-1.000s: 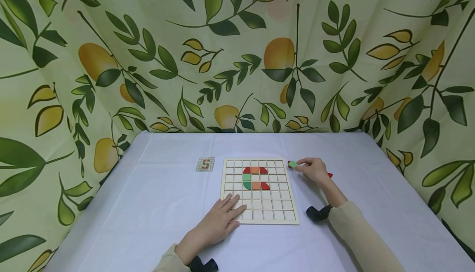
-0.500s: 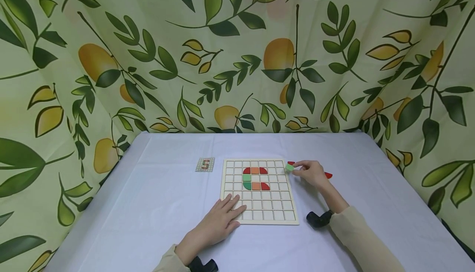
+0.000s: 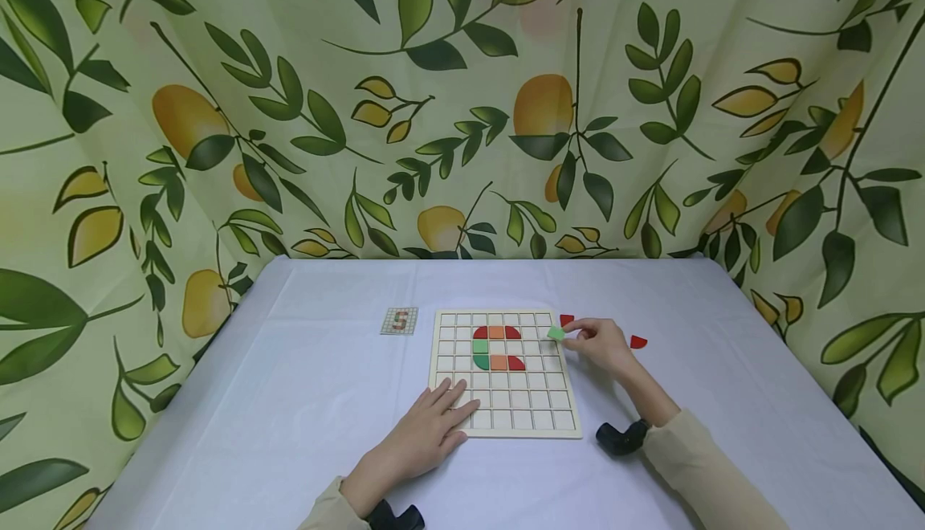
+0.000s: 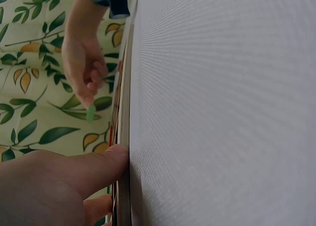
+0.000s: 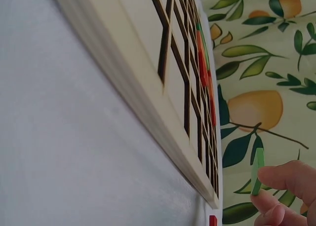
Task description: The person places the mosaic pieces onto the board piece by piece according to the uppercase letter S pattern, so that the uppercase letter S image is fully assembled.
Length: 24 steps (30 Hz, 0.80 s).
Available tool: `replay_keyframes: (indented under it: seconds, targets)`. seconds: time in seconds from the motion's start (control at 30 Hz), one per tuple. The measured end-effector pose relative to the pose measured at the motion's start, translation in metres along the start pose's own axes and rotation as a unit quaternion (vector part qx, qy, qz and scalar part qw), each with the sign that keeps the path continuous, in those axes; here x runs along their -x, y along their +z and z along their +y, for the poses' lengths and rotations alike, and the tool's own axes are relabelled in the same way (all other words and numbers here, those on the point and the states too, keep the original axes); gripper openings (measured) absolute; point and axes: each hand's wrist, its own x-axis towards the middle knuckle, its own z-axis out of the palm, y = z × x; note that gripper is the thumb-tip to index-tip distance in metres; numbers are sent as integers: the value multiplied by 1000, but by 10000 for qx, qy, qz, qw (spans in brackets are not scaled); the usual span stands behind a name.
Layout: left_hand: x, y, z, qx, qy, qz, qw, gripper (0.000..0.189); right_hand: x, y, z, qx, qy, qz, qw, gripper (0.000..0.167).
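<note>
My right hand [image 3: 601, 345] pinches a light green square tile [image 3: 555, 333] between thumb and fingertips, just over the right edge of the wooden grid board [image 3: 535, 398]. In the right wrist view the green tile [image 5: 257, 171] is held on edge, above the board's level. Flat with spread fingers, my left hand [image 3: 425, 434] rests on the board's lower left corner; its thumb [image 4: 106, 166] lies along the board's edge in the left wrist view. Set in the grid are red quarter-round tiles [image 3: 512, 332], orange squares [image 3: 496, 332], a green square [image 3: 480, 346] and a darker green quarter-round [image 3: 482, 361].
A small card [image 3: 400, 320] with a gridded S-like pattern lies left of the board. One red piece [image 3: 567, 320] lies by the board's upper right corner, and a red quarter-round piece [image 3: 639, 342] lies farther right. Black wrist devices [image 3: 621, 438] sit at both wrists. A patterned curtain [image 3: 462, 112] hangs behind.
My right hand has carried the green tile left and slightly toward me, from beside the board to over its right edge. The red pieces on the right are more exposed. My left hand stays put.
</note>
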Motion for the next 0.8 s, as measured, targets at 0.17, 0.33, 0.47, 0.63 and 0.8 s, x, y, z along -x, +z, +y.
replay_keyframes:
  seconds: [0.17,0.33,0.47,0.63,0.8]
  targets:
    - [0,1,0,6,-24,-20,10000,46,4,3,-2,5,-30,-84,10000,32]
    - [0,1,0,2,-8,5,10000,46,6,6,-4,57,-105,-125,9999,30]
    - [0,0,1,-5,-12,18,10000,46,7,8,-3,112,-335,-139,9993,28]
    - [0,0,1,6,-59,-7,10000,46,11,10,-4,96,-730,-186,9971,27]
    - [0,0,1,-10,-40,-13,10000,46,15,13,-7,-17,-555,-279,9981,28]
